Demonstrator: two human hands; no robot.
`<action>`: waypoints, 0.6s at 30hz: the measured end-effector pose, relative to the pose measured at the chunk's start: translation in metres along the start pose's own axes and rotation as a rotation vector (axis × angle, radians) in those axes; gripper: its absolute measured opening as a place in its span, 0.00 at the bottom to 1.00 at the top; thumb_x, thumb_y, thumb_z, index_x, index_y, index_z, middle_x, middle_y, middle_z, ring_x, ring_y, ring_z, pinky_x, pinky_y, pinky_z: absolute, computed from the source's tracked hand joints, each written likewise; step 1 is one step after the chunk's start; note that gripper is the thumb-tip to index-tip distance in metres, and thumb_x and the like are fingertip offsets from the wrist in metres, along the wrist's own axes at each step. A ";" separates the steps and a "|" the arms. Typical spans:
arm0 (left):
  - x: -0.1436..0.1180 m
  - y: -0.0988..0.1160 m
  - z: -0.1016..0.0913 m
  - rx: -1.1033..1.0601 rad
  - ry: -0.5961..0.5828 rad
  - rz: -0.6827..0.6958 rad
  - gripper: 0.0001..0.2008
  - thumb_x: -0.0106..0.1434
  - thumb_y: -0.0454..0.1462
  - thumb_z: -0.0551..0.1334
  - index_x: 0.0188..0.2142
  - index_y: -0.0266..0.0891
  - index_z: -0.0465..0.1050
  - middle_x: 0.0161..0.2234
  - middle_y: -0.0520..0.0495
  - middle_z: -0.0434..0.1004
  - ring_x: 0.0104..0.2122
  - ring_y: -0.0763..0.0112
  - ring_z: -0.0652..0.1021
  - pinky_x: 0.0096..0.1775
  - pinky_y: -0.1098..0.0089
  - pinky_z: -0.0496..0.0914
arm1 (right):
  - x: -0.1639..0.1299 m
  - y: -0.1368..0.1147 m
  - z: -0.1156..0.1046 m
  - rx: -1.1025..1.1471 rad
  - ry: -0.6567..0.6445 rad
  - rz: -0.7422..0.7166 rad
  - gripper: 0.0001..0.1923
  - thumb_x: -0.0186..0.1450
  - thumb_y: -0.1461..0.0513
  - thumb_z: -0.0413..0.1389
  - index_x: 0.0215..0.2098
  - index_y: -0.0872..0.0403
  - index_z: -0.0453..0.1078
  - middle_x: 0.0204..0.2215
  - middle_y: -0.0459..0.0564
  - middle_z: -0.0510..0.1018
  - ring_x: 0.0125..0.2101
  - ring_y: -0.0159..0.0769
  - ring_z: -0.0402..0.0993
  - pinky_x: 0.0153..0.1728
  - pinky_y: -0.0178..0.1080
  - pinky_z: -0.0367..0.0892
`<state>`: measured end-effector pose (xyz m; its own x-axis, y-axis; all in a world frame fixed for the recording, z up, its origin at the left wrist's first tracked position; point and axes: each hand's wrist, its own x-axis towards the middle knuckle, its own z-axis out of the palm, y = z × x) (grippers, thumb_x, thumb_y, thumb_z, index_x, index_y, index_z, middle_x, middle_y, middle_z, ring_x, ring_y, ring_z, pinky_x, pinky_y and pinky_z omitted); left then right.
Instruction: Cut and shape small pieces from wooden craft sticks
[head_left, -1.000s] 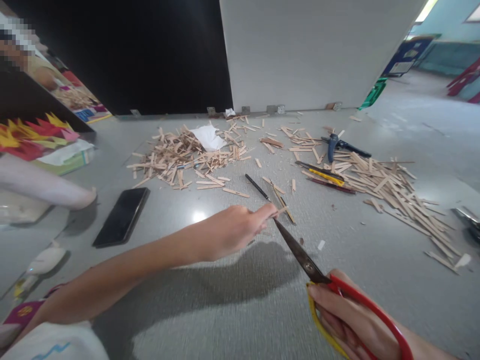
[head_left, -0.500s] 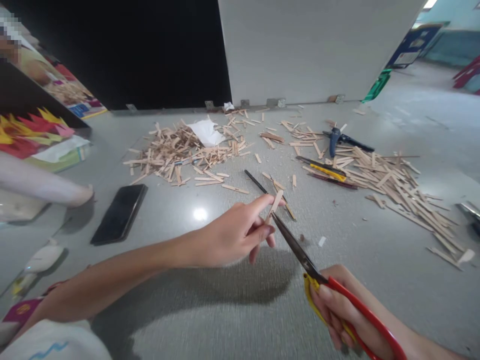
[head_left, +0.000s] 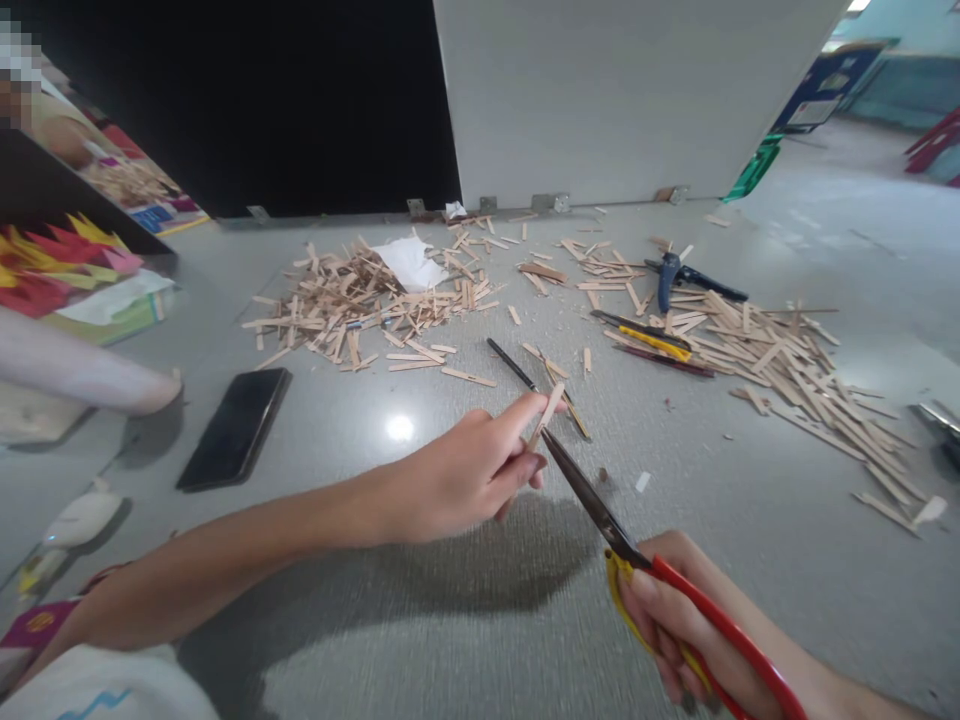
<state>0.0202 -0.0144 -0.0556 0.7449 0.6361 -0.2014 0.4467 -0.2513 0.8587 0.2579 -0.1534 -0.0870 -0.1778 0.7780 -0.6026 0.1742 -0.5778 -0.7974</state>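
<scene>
My left hand point(head_left: 465, 475) pinches a short wooden craft stick point(head_left: 547, 412) between thumb and fingers, tilted up over the grey floor point(head_left: 465, 610). My right hand point(head_left: 679, 625) grips red and yellow handled scissors point(head_left: 600, 510), whose dark blades point up-left and meet the stick's lower end. A black pencil point(head_left: 511, 364) lies just beyond the stick.
Piles of wooden sticks lie at the back left point(head_left: 360, 305) and right point(head_left: 787, 365). A black phone point(head_left: 234, 427) lies at left, a blue glue gun point(head_left: 667, 278) and a yellow cutter point(head_left: 651, 342) at right. Another person's foot point(head_left: 82, 370) rests at far left. A white panel point(head_left: 622, 95) stands behind.
My left hand turned the stick from lying flat to tilted upward, and the scissors in my right hand drew closer to its base.
</scene>
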 end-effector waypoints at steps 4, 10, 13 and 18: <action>0.000 -0.004 0.002 0.006 -0.011 -0.005 0.26 0.79 0.39 0.54 0.74 0.43 0.57 0.35 0.48 0.85 0.20 0.74 0.77 0.29 0.74 0.72 | -0.002 -0.007 0.002 -0.027 -0.001 0.058 0.43 0.54 0.20 0.53 0.30 0.50 0.60 0.17 0.35 0.65 0.16 0.24 0.59 0.19 0.31 0.57; 0.000 -0.009 0.007 0.001 -0.022 0.000 0.28 0.79 0.41 0.55 0.75 0.44 0.54 0.35 0.48 0.83 0.21 0.73 0.77 0.26 0.75 0.70 | 0.001 -0.001 0.004 -0.054 -0.019 0.105 0.36 0.64 0.28 0.56 0.28 0.49 0.60 0.15 0.35 0.60 0.14 0.23 0.57 0.18 0.31 0.54; -0.001 -0.011 0.009 0.024 -0.023 -0.008 0.29 0.79 0.43 0.55 0.76 0.44 0.53 0.35 0.48 0.82 0.21 0.73 0.76 0.26 0.75 0.70 | 0.000 0.003 0.004 -0.050 -0.015 0.141 0.32 0.67 0.33 0.59 0.27 0.49 0.59 0.14 0.34 0.58 0.14 0.24 0.55 0.18 0.32 0.52; -0.003 -0.014 0.008 0.097 -0.012 0.004 0.30 0.80 0.44 0.55 0.76 0.45 0.51 0.35 0.49 0.81 0.21 0.73 0.75 0.27 0.74 0.68 | -0.003 0.002 0.003 -0.077 0.014 0.142 0.31 0.65 0.33 0.60 0.28 0.48 0.60 0.15 0.35 0.61 0.14 0.24 0.54 0.17 0.31 0.54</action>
<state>0.0156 -0.0189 -0.0711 0.7524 0.6263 -0.2042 0.4890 -0.3234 0.8101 0.2558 -0.1580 -0.0871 -0.1328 0.6934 -0.7082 0.2702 -0.6622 -0.6989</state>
